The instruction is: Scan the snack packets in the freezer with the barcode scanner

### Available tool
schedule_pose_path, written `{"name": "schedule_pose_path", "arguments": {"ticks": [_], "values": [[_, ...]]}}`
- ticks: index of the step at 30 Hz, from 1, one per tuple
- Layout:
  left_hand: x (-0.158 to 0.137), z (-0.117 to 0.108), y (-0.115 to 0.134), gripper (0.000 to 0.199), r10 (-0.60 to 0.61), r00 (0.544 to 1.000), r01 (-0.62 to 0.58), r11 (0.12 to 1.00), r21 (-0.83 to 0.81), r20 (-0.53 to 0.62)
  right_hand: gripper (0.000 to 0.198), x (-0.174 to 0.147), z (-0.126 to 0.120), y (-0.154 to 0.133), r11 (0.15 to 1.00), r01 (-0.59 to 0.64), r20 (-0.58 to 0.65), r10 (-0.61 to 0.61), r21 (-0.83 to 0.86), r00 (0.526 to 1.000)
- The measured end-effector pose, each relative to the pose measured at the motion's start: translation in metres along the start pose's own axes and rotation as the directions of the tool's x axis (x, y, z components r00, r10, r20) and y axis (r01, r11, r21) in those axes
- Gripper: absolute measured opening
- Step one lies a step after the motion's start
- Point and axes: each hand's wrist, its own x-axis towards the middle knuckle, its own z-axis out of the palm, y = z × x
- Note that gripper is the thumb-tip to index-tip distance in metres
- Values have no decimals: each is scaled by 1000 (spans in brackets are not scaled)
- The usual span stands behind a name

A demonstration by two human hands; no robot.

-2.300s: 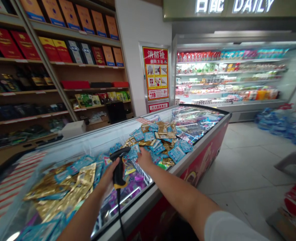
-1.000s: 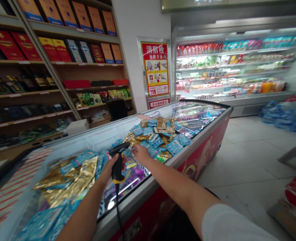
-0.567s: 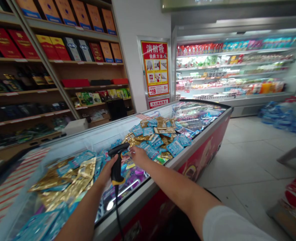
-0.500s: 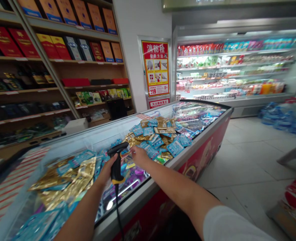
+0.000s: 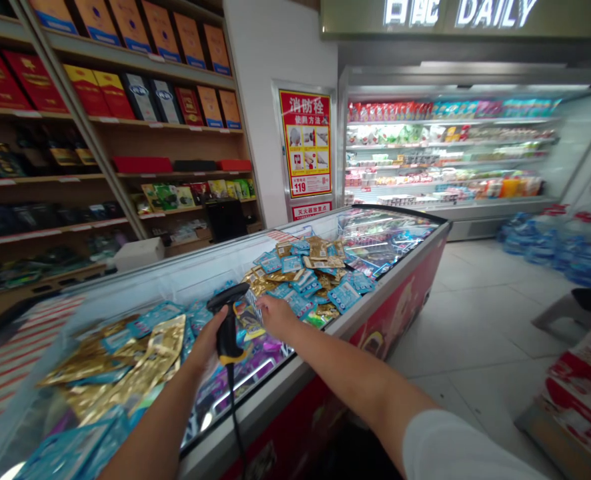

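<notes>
My left hand (image 5: 209, 341) is wrapped round the handle of a black and yellow barcode scanner (image 5: 229, 333). The scanner stands upright, its head facing the fingers of my right hand (image 5: 278, 317), and a dark cable hangs from its base. Thumb and fingers of the right hand are pinched on a small packet (image 5: 253, 308), of which a thin black-and-white striped part shows; the rest is blurred. Both hands are above a chest freezer (image 5: 370, 313) with a glass top. Gold packets (image 5: 165, 340) and blue packets (image 5: 345, 293) lie in heaps on both sides.
Shelves of boxed goods (image 5: 165, 100) rise behind the freezer at left. A lit refrigerated display (image 5: 445, 153) stands at the back right, with water bottles (image 5: 550, 233) on the floor beside it. Red and white packs (image 5: 580, 387) are stacked at the right edge.
The view has tilted up slightly, bringing a lit sign into sight. Scanner and right hand sit a little apart now, with more of the striped part visible between them. Both grips are unchanged.
</notes>
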Motion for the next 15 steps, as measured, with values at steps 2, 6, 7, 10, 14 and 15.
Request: {"name": "schedule_pose_path", "arguments": {"ticks": [2, 6, 7, 10, 14, 15], "values": [[-3, 2, 3, 38, 16, 998, -16, 1000, 6, 59, 32, -11, -17, 0, 997, 67, -29, -68, -24, 997], [-4, 0, 4, 43, 16, 998, -19, 999, 48, 61, 35, -44, -74, 29, 977, 8, -189, -49, -212, 981], [-3, -2, 4, 43, 10, 999, -13, 998, 54, 52, 39, -53, -92, 42, 957, -59, -191, 4, -285, 982], [1, -6, 1, 44, -10, 998, 7, 999, 52, 58, 77, -72, -141, 84, 773, -409, -287, 302, -485, 909], [4, -7, -1, 46, 4, 996, -6, 1000, 29, 89, 93, -77, -180, 117, 573, -562, -148, 610, -597, 779], [4, -6, -1, 45, 7, 995, -9, 1000, 22, 98, 93, -75, -182, 119, 571, -535, -93, 625, -622, 775]]}}
